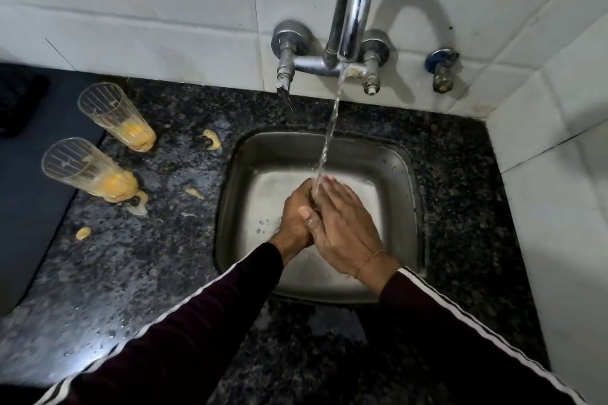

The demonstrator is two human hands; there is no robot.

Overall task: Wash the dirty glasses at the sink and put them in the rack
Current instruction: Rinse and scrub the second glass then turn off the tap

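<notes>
Two tall ribbed glasses stand on the dark granite counter left of the sink, one farther back (pixel 115 115) and one nearer (pixel 88 171), each with yellow residue at its bottom. Over the steel sink (pixel 399 161), my left hand (pixel 296 217) and my right hand (pixel 342 227) are pressed together under the running stream from the tap (pixel 353 6). The right palm lies over the left fingers. Neither hand holds a glass.
Yellow blobs (pixel 212 140) and a wet spill are scattered on the counter (pixel 158 256) near the glasses. A dark mat or tray (pixel 33 191) lies at the far left. White tiled walls close the back and right. A small valve (pixel 442 71) sticks out right of the tap.
</notes>
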